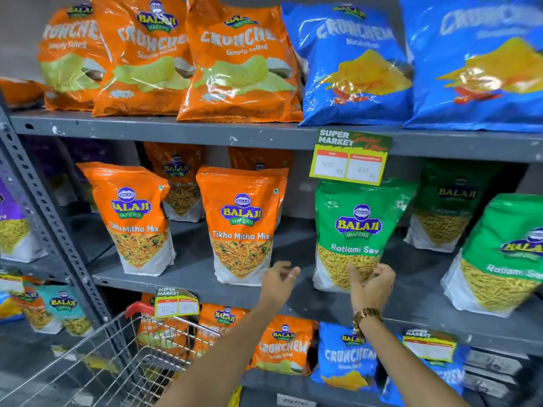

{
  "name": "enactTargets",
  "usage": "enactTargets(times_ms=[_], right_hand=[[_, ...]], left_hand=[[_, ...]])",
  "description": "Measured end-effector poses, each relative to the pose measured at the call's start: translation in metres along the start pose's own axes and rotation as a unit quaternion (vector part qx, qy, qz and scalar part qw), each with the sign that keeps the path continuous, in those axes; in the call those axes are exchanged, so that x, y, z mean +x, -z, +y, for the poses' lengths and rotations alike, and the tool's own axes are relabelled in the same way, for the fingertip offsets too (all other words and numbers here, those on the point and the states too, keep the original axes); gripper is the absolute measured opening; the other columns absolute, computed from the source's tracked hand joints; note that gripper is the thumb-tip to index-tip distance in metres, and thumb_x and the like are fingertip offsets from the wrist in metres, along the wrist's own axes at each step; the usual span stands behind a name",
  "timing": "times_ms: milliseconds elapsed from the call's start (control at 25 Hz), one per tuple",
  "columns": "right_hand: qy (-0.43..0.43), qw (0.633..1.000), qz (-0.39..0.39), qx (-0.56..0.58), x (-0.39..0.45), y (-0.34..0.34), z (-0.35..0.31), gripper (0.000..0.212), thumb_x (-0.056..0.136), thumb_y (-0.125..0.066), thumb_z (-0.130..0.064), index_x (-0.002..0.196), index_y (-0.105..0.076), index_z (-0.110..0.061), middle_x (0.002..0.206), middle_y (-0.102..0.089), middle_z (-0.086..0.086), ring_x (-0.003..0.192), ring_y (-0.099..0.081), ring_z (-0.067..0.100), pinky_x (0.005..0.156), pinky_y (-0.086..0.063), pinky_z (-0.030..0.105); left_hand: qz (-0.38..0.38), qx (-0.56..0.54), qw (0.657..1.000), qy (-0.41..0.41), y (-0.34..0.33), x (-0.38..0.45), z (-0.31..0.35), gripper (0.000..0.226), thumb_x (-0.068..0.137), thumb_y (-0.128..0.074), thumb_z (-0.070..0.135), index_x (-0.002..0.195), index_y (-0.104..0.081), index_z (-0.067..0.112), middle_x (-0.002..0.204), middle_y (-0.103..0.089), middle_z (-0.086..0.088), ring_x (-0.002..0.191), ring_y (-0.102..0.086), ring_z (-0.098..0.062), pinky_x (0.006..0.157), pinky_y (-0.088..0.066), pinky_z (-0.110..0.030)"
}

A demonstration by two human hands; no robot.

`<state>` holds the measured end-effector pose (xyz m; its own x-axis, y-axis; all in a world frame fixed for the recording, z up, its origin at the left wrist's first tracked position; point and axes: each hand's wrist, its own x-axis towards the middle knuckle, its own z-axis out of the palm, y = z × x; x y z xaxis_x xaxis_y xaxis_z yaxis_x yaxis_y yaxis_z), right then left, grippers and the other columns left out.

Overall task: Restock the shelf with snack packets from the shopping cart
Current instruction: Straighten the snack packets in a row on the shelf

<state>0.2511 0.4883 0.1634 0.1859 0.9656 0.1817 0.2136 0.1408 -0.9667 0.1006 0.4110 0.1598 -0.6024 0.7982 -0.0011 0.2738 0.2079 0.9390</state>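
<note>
A green Ratlami Sev packet [357,230] stands upright at the front of the grey middle shelf [194,279]. My right hand [374,284], with a gold watch on its wrist, hovers at the packet's lower edge, fingers curled and apart, holding nothing. My left hand [277,282] is raised with fingers spread in the gap between that packet and an orange Tikha Mitha Mix packet [242,227], gripping nothing. The wire shopping cart [123,356] with a red handle sits at lower left, a few packets showing through its mesh.
Orange [241,60] and blue Crunchem bags [352,63] fill the top shelf. More green packets [505,254] stand to the right, another orange mix packet [136,218] to the left. A price tag [351,160] hangs above the green packet. Lower shelf holds Crunchem bags [283,346].
</note>
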Motion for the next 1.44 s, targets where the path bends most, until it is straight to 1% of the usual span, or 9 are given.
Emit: enactTargets(times_ms=[80, 160, 320, 600, 720, 800, 960, 1120, 1440], right_hand=[[-0.045, 0.997, -0.059, 0.001, 0.012, 0.010, 0.007, 0.077, 0.075, -0.071, -0.022, 0.133, -0.028, 0.004, 0.140, -0.034, 0.025, 0.126, -0.039, 0.035, 0.101, -0.035, 0.043], [-0.068, 0.989, -0.131, 0.008, 0.020, 0.017, 0.017, 0.085, 0.078, -0.068, -0.028, 0.141, -0.016, -0.006, 0.151, -0.023, 0.017, 0.136, -0.029, 0.033, 0.109, -0.028, 0.047], [-0.084, 0.970, -0.230, -0.015, 0.031, 0.025, 0.031, 0.078, 0.075, -0.062, -0.047, 0.139, -0.027, -0.017, 0.143, -0.042, 0.012, 0.127, -0.043, 0.033, 0.102, -0.035, 0.044], [-0.097, 0.968, -0.228, -0.031, 0.044, 0.041, 0.043, 0.048, 0.084, -0.060, -0.032, 0.126, -0.042, -0.016, 0.126, -0.060, 0.010, 0.114, -0.055, 0.028, 0.088, -0.037, 0.031], [-0.087, 0.971, -0.220, -0.037, 0.046, 0.044, 0.046, 0.045, 0.085, -0.059, -0.031, 0.124, -0.044, -0.015, 0.124, -0.062, 0.011, 0.112, -0.057, 0.029, 0.085, -0.036, 0.029], [-0.083, 0.973, -0.213, -0.031, 0.046, 0.044, 0.047, 0.045, 0.084, -0.059, -0.030, 0.124, -0.045, -0.014, 0.123, -0.063, 0.012, 0.111, -0.058, 0.029, 0.086, -0.038, 0.029], [-0.081, 0.976, -0.200, -0.030, 0.043, 0.043, 0.047, 0.043, 0.086, -0.057, -0.028, 0.125, -0.045, -0.014, 0.123, -0.062, 0.013, 0.111, -0.057, 0.030, 0.089, -0.042, 0.032], [-0.080, 0.976, -0.199, -0.050, 0.043, 0.042, 0.046, 0.047, 0.088, -0.053, -0.029, 0.131, -0.041, -0.014, 0.126, -0.059, 0.015, 0.115, -0.055, 0.032, 0.096, -0.044, 0.041], [-0.066, 0.976, -0.194, -0.078, 0.042, 0.043, 0.045, 0.048, 0.089, -0.051, -0.028, 0.134, -0.039, -0.015, 0.128, -0.058, 0.016, 0.117, -0.054, 0.035, 0.098, -0.044, 0.045]], left_hand=[[-0.089, 0.025, 0.994, 0.059, -0.020, 0.006, 0.001, 0.056, 0.089, -0.053, 0.036, 0.137, -0.038, 0.014, 0.133, -0.052, -0.014, 0.127, -0.047, -0.029, 0.102, -0.039, -0.034], [-0.146, 0.017, 0.985, 0.086, -0.038, 0.013, 0.000, 0.063, 0.089, -0.048, 0.043, 0.144, -0.025, 0.023, 0.149, -0.035, -0.009, 0.140, -0.030, -0.029, 0.116, -0.026, -0.037], [-0.178, -0.014, 0.981, 0.069, -0.081, 0.049, -0.042, 0.101, 0.060, -0.048, 0.081, 0.145, -0.019, 0.034, 0.153, -0.032, -0.003, 0.141, -0.029, -0.025, 0.117, -0.026, -0.045], [-0.173, 0.077, 0.978, 0.083, -0.097, 0.041, -0.035, 0.054, 0.078, -0.033, 0.061, 0.127, -0.012, 0.068, 0.142, -0.048, 0.002, 0.139, -0.032, -0.024, 0.119, -0.005, -0.054], [-0.146, 0.109, 0.980, 0.082, -0.089, 0.020, -0.009, 0.052, 0.093, -0.027, 0.047, 0.141, -0.008, 0.050, 0.148, -0.040, 0.002, 0.144, -0.022, -0.024, 0.114, 0.017, -0.054], [-0.136, 0.120, 0.981, 0.068, -0.091, 0.018, -0.010, 0.053, 0.095, -0.026, 0.046, 0.144, -0.008, 0.043, 0.152, -0.034, 0.002, 0.146, -0.016, -0.023, 0.110, 0.022, -0.054], [-0.132, 0.100, 0.984, 0.064, -0.090, 0.016, -0.011, 0.052, 0.094, -0.028, 0.049, 0.144, -0.015, 0.041, 0.153, -0.032, 0.003, 0.145, -0.016, -0.023, 0.109, 0.025, -0.055], [-0.137, 0.110, 0.983, 0.051, -0.089, 0.011, -0.008, 0.052, 0.095, -0.028, 0.045, 0.144, -0.011, 0.039, 0.154, -0.030, 0.001, 0.146, -0.013, -0.024, 0.109, 0.025, -0.055], [-0.144, 0.104, 0.983, 0.048, -0.086, 0.013, -0.010, 0.055, 0.093, -0.027, 0.050, 0.144, -0.009, 0.042, 0.154, -0.030, 0.002, 0.146, -0.014, -0.025, 0.110, 0.022, -0.055]])
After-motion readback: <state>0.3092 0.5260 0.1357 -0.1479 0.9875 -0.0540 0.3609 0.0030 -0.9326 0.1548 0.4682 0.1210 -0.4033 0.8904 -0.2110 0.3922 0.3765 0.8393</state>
